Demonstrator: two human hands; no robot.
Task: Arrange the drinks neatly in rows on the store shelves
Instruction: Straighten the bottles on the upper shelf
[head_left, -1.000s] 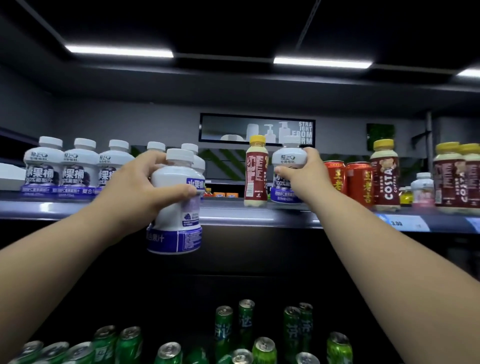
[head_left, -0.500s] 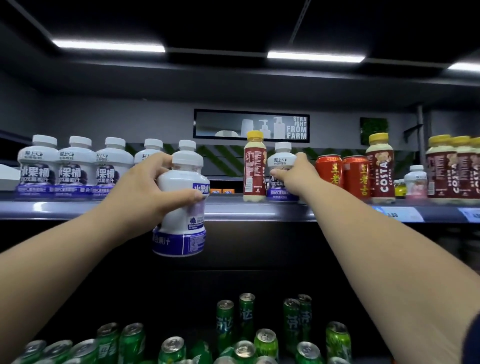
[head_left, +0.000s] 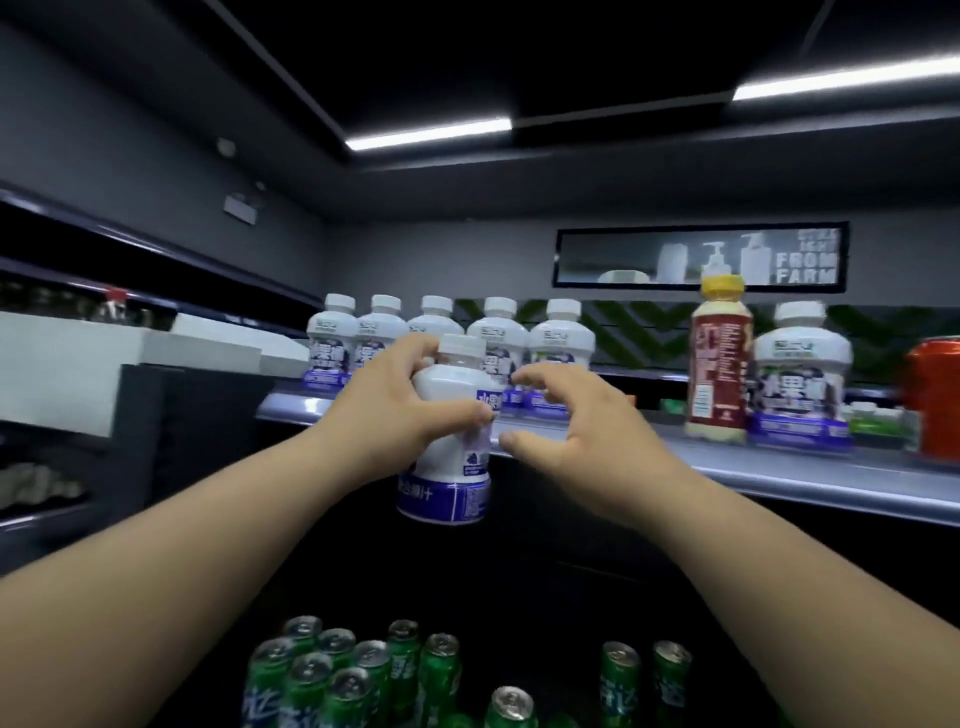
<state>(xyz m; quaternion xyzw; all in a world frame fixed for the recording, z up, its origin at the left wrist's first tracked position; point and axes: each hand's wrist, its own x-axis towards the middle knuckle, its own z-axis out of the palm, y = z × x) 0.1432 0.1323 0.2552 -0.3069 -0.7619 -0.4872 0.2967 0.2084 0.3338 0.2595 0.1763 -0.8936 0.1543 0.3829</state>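
Note:
My left hand (head_left: 395, 415) grips a white juice bottle (head_left: 452, 462) with a purple band, held upright in front of the grey shelf (head_left: 727, 467), its base below the shelf edge. My right hand (head_left: 571, 431) is beside it on the right, fingers spread and curled, holding nothing. A row of several matching white bottles (head_left: 558, 343) stands on the shelf just behind the hands. Another white bottle (head_left: 800, 374) stands alone further right, next to a yellow-capped brown bottle (head_left: 719, 358).
A red can (head_left: 935, 395) sits at the right edge of the shelf. Several green cans (head_left: 363, 680) fill the lower shelf beneath my arms. White boxes (head_left: 104, 364) lie on a dark unit to the left.
My right hand let go of the lone white bottle on the shelf and swung left beside the held bottle. The view turned left; the left hand lifted its bottle nearer the row.

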